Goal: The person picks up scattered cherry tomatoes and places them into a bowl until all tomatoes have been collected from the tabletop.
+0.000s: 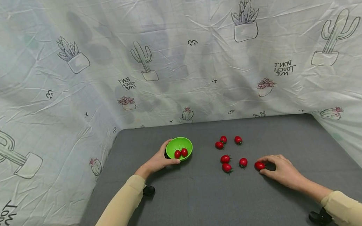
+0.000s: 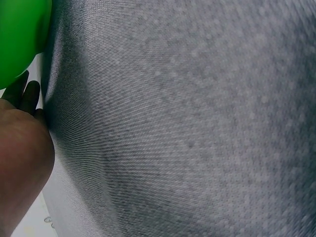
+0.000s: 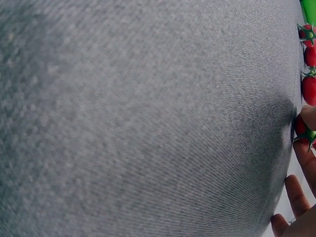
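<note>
My left hand (image 1: 157, 161) grips a small green bowl (image 1: 178, 144) from its left side, thumb along the near rim and fingers round the far side. Two red cherry tomatoes (image 1: 184, 152) lie inside it. In the left wrist view the bowl (image 2: 22, 34) shows at the upper left edge, above the hand (image 2: 22, 143). On the right, my right hand (image 1: 284, 172) pinches a cherry tomato (image 1: 259, 165) between thumb and fingertips, down at the table. The right wrist view catches that tomato (image 3: 301, 129) at its right edge, green stem outward, partly hidden by the fingers.
Several more cherry tomatoes (image 1: 225, 159) are scattered on the grey cloth-covered table (image 1: 193, 203) between the hands. A white curtain (image 1: 177, 57) printed with cacti hangs behind and at both sides. Dark devices (image 1: 149, 191) sit at both wrists.
</note>
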The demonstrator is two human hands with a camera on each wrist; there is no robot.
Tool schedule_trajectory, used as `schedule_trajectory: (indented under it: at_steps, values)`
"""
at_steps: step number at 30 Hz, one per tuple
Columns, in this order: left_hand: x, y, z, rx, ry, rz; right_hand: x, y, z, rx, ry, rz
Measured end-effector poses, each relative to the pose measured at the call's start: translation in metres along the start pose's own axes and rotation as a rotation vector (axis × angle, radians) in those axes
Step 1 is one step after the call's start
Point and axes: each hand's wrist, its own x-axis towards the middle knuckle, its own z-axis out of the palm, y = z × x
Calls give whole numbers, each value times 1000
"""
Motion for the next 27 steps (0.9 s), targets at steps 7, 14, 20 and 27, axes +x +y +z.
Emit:
schedule_trajectory:
  at_steps: [7, 14, 20, 27]
  values:
    - [0, 0, -1, 23, -1, -2, 1, -1, 0, -7, -5, -2]
    - [0, 2, -1, 43, 1, 1, 2, -3, -1, -2, -14, 12]
    - [-1, 3, -1, 61, 0, 11, 4, -5, -4, 14, -1, -3]
    - [-2, 4, -1, 67, -2, 12, 12, -10, -7, 30, 21, -31]
